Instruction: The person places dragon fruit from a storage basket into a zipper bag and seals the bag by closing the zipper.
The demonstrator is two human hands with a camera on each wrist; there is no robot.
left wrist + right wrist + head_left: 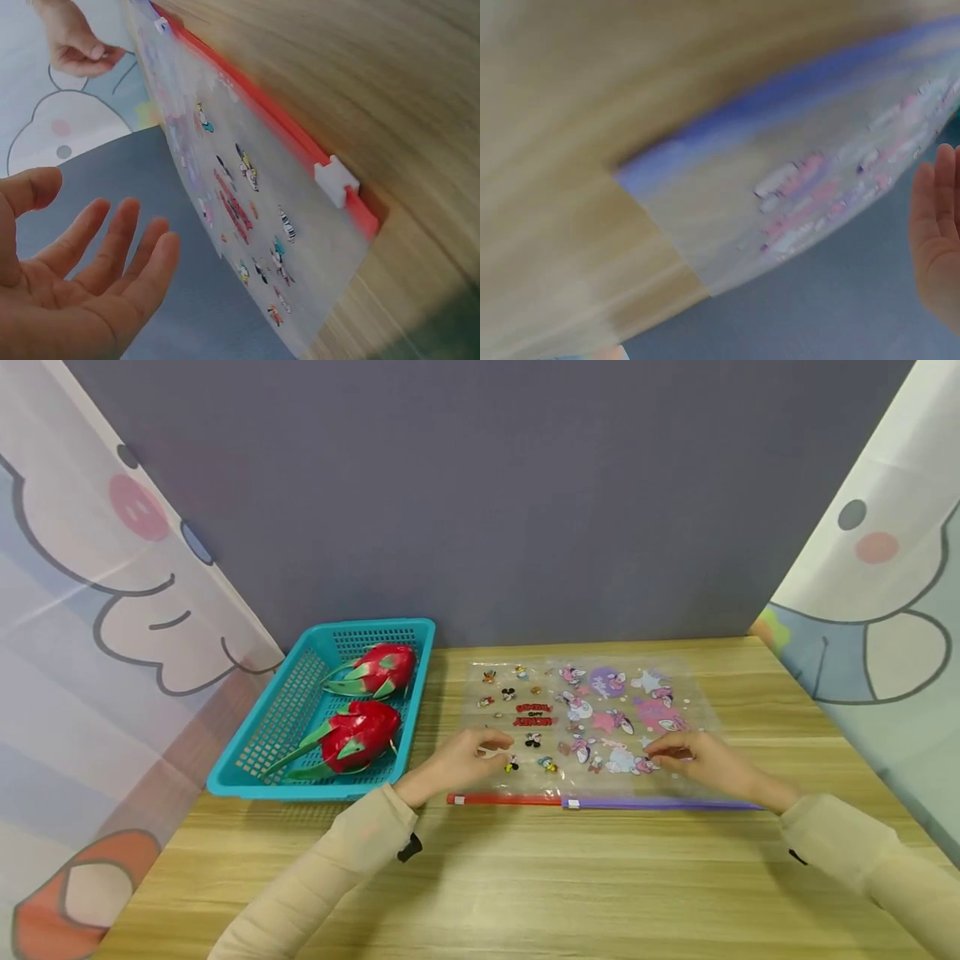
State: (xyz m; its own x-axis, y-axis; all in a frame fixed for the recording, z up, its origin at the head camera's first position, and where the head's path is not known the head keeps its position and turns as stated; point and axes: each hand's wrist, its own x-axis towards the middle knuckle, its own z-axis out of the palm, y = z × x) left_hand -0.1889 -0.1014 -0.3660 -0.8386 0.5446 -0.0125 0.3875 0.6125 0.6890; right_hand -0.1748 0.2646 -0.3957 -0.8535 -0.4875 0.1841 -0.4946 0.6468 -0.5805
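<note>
Two clear zip bags lie flat side by side on the table, their edges meeting or slightly overlapping. The left zip bag (534, 697) has small cartoon figures, upside-down red lettering and a red slider strip (255, 105). On the right zip bag (626, 697) are pink and purple prints, with a purple strip (727, 112) along its near edge. My left hand (467, 760) hovers over the left bag, fingers relaxed and holding nothing. Above the right bag is my right hand (701, 760), its fingers loosely bent and nothing visible in its grasp.
A blue plastic basket (225, 777) stands at the left of the wooden table (570, 885). Inside lie two red dragon fruits (360, 735) with green leaves. A grey panel (510, 510) rises behind the table, and cartoon-printed cloths (900, 635) hang at both sides.
</note>
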